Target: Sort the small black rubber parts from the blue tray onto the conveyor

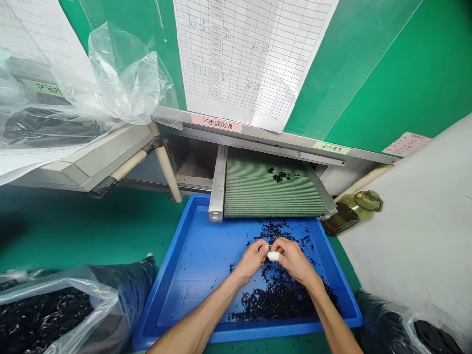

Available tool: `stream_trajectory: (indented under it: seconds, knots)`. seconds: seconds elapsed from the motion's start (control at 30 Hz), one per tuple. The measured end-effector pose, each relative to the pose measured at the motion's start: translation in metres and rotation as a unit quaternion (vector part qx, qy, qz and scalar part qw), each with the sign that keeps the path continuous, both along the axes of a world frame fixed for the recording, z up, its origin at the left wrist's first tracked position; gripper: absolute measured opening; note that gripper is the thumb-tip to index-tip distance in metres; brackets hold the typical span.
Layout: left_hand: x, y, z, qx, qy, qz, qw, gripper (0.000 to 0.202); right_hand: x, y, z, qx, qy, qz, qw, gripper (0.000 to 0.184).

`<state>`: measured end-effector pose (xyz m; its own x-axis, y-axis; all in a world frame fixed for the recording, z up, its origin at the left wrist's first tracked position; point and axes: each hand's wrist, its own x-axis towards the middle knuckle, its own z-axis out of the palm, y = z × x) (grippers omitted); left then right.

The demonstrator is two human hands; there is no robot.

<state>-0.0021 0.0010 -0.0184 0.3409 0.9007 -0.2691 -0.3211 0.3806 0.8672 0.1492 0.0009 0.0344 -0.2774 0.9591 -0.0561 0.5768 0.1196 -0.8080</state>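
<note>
Many parts (pixel 283 300) in the tray (pixel 191 246), few on the belt (pixel 269 196)

The fingertips of the left hand (pixel 254 256) and the right hand (pixel 293 258) were close together, each closed in a pinch. Between them they seemed to grip one small piece (pixel 270 246), too small for me to name exactly. A white cover (pixel 273 256), as it appeared, was on one finger of the right hand.

Both hands were above the blue tray, just before the end of the belt. Below them the black parts lay loose: thinner near the belt, thickest toward the near wall. The left side of the tray was mostly bare.

About progress I could judge only partly. The great majority of the loose parts were in the tray, and a small cluster (pixel 282 177) lay on the green belt. I saw no separate finished pile, so how much was done I could not tell; by my judgement, much was left.

Farther out, a bag (pixel 129 280) of dark pieces stood at the left, and another bag (pixel 383 314) at the right. A bottle (pixel 352 211) leaned beside the belt, and a chart (pixel 250 59) hung above.
</note>
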Motion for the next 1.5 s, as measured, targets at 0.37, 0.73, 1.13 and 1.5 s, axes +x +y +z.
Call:
stream_trajectory:
  seconds: [0.37, 0.73, 1.13, 1.5]
  knots:
    - [-0.006, 0.006, -0.004, 0.038, 0.015, -0.049, 0.998, 0.045, -0.003, 0.000, 0.007, -0.002, -0.031, 0.057, 0.998, 0.016]
    - [0.003, 0.001, 0.005, -0.014, -0.056, -0.035, 0.998, 0.045, -0.010, 0.003, 0.002, 0.041, -0.146, 0.020, 0.988, 0.037]
    - [-0.007, 0.010, 0.002, -0.104, -0.161, 0.040, 0.981, 0.030, -0.004, 0.159, 0.096, 0.178, -0.375, -0.071, 0.907, 0.039]
    - [-0.008, 0.008, 0.002, -0.109, -0.161, 0.042, 0.980, 0.032, 0.004, 0.215, 0.083, 0.140, -0.272, -0.059, 0.950, 0.021]
